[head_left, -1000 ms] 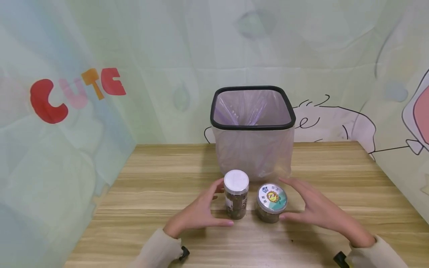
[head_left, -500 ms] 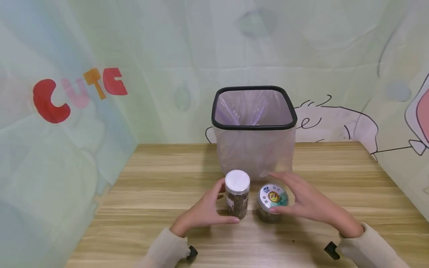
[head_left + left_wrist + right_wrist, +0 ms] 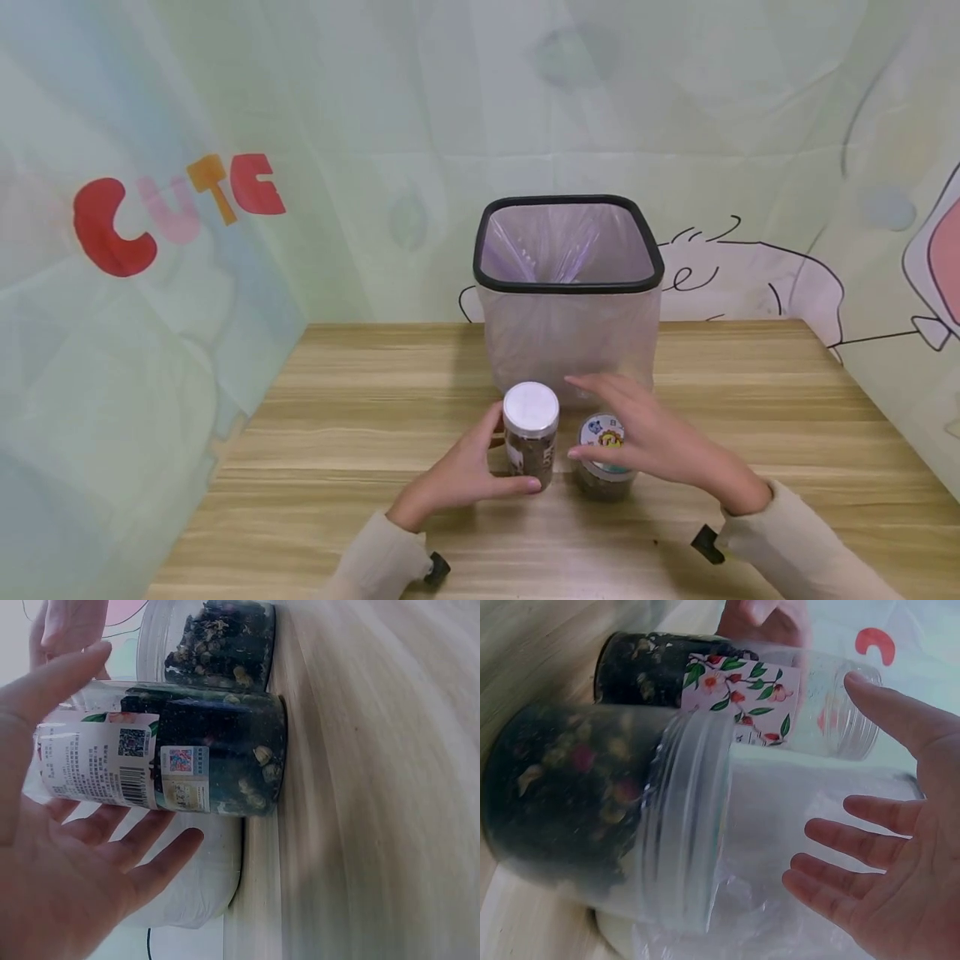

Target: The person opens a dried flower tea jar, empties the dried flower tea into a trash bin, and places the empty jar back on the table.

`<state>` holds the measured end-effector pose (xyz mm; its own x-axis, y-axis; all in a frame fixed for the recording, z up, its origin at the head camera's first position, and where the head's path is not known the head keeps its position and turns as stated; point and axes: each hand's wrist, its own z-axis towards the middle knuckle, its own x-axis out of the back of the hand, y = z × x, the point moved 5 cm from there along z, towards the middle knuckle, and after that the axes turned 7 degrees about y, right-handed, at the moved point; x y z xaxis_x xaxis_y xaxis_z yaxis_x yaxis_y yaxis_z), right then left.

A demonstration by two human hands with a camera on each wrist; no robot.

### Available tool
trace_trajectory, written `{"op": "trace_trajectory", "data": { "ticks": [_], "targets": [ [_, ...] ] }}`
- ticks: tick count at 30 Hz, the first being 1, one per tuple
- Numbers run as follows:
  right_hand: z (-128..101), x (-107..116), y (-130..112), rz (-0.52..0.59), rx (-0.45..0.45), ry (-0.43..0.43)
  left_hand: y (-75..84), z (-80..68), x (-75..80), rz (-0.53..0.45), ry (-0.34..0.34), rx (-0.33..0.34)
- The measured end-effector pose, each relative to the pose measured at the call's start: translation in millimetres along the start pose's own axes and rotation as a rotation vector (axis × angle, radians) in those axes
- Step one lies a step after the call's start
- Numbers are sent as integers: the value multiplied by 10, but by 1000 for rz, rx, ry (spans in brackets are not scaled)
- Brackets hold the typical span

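A tall clear jar (image 3: 530,454) with a white lid stands upright on the table. Dark dried pieces and small pale buds fill part of it; its floral label (image 3: 739,697) faces my right side. My left hand (image 3: 457,475) is spread around its left side, thumb in front and fingers behind; contact is unclear. To its right stands a shorter, wider jar (image 3: 603,487) with similar dark contents and a cartoon sun on its lid, partly covered from view. My right hand (image 3: 663,433) hovers over that lid, fingers and thumb apart, holding nothing.
A square bin (image 3: 568,288) with a black rim and a translucent liner stands just behind both jars. Wood-grain tabletop (image 3: 360,392) extends on either side. A printed cloth backdrop (image 3: 360,167) encloses the back and sides.
My right hand has moved left from beside the short jar to above its lid. My left hand has shifted slightly right, closer around the tall jar. Both jars have stayed in place.
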<state>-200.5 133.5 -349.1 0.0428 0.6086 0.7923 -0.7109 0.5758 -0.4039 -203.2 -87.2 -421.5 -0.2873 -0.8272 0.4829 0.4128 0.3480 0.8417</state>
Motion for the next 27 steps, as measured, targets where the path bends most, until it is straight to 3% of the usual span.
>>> {"op": "trace_trajectory", "data": {
  "ticks": [14,27],
  "targets": [
    [201,-72,-149,55,71,15,-31,43,-28,-41,22,63],
    [301,-179,-256,137,159,41,-10,53,-31,-46,-1,33]
  ]
}}
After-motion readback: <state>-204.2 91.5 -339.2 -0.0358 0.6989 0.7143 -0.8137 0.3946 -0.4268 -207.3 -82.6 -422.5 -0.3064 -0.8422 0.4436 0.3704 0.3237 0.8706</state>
